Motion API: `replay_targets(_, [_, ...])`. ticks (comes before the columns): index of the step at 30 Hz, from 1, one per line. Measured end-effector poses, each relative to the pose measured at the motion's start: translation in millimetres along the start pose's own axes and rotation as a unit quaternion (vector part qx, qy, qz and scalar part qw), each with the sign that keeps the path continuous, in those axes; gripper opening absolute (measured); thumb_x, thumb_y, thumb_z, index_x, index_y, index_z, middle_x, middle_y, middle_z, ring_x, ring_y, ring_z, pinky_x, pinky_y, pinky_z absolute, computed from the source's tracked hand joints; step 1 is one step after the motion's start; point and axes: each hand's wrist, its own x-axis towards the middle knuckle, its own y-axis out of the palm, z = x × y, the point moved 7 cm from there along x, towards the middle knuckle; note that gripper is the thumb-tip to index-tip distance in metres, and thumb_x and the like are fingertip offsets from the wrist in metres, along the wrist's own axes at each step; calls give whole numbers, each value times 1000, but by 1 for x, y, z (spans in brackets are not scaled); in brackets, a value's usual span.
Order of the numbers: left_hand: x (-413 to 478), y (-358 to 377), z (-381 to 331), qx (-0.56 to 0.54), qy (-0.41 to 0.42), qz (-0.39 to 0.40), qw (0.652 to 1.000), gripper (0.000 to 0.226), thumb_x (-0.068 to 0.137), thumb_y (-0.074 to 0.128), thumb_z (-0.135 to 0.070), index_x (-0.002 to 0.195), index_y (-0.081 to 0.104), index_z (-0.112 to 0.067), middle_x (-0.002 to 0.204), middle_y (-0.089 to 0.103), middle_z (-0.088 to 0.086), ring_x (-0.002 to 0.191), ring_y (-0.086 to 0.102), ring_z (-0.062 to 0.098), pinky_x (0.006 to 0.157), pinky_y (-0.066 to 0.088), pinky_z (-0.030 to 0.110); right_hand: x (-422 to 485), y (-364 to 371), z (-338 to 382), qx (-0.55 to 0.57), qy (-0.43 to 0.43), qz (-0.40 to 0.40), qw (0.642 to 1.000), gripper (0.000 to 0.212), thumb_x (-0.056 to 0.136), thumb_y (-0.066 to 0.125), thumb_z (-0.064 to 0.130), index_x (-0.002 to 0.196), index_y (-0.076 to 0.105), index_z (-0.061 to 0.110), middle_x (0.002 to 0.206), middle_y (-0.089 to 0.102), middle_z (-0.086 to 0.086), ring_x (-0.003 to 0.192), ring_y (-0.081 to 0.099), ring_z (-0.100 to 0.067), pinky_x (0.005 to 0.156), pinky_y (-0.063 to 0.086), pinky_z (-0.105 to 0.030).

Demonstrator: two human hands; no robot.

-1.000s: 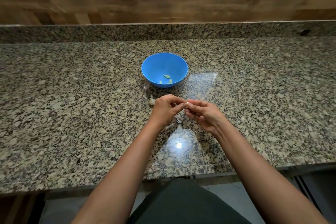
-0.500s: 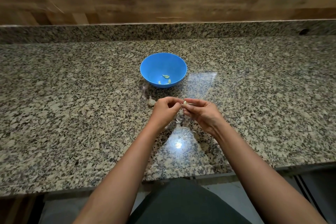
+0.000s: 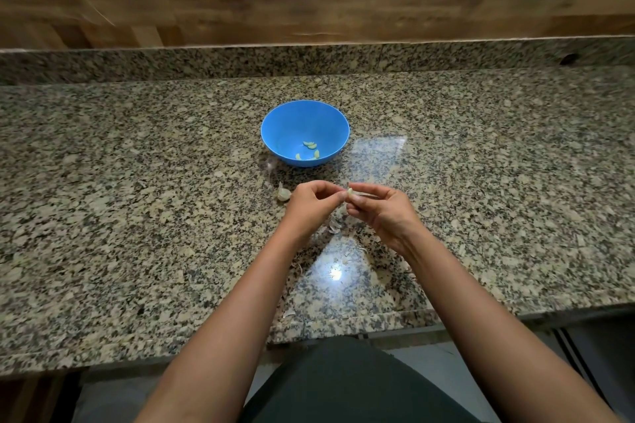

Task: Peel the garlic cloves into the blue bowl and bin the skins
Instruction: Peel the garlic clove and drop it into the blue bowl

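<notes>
A small pale garlic clove [image 3: 350, 192] is pinched between left hand [image 3: 311, 204] and right hand [image 3: 385, 213], probably so skin gets picked off; round blue plastic bowl [image 3: 275, 134] is kept just ahead for drops.

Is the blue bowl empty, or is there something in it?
Not empty. A few pale peeled garlic cloves lie at the bottom of the blue bowl; most of its inside is bare.

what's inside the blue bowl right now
About four peeled garlic cloves lie at the bottom of the blue bowl. Its near inner wall is hidden behind the rim, so anything against it cannot be seen.
</notes>
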Motion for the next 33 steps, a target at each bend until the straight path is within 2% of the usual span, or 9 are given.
replay_targets(4, [3, 2, 0, -30, -3, 6, 1000, 14, 84, 68, -12, 95, 69, -3, 85, 69, 4, 76, 63, 5, 70, 50, 15, 1, 0, 0, -20, -12, 6, 1000, 19, 80, 60, -9, 97, 65, -2, 76, 71, -13, 60, 66, -15, 61, 57, -21])
replay_targets(8, [5, 2, 2, -66, -16, 7, 998, 14, 83, 68, -8, 94, 68, 2, 73, 65, -1, 57, 58, -7, 59, 45, 10, 1, 0, 1, -46, -26, 8, 999, 20, 80, 62, -7, 99, 66, -3, 79, 70, -15, 61, 64, -16, 61, 56, -20])
replay_targets(16, [8, 4, 7, -73, -25, -17, 997, 3, 86, 66, -8, 86, 67, -5, 72, 64, 0, 54, 56, -6, 57, 45, 12, 3, 0, 0, -56, -43, -5, 998, 19, 80, 63, -6, 98, 67, -1, 80, 70, -15, 60, 62, -15, 61, 56, -20])
replay_targets(19, [7, 4, 7, -71, -32, -19, 997, 6, 87, 64, -9, 89, 67, -4, 73, 64, 1, 58, 56, 0, 59, 46, 16, 3, 0, 0, -45, -36, 5, 998, 21, 82, 60, -7, 102, 65, -3, 82, 69, -15, 61, 63, -15, 61, 56, -20])
replay_targets(24, [9, 5, 7, -44, -35, -33, 998, 4, 87, 63, -11, 83, 62, -10, 76, 61, 3, 66, 53, 11, 68, 47, 32, 3, 2, -3, -19, -13, 25, 999, 25, 89, 51, -7, 113, 58, -7, 82, 66, -15, 63, 61, -16, 59, 55, -20])
replay_targets(28, [9, 0, 8, -38, -35, -52, 997, 6, 89, 59, -10, 83, 59, -12, 76, 60, 4, 68, 54, 15, 71, 48, 35, 2, 3, -2, -8, -12, 27, 1000, 19, 93, 44, -6, 104, 60, -2, 76, 63, -13, 56, 59, -13, 54, 53, -19])
replay_targets(33, [10, -1, 7, 12, -20, -45, 999, 16, 88, 56, -4, 87, 63, -19, 88, 66, 4, 80, 60, 16, 80, 53, 37, 1, 2, -1, -15, -13, 27, 999, 18, 95, 43, -4, 100, 59, -3, 74, 62, -12, 54, 59, -12, 53, 51, -19])
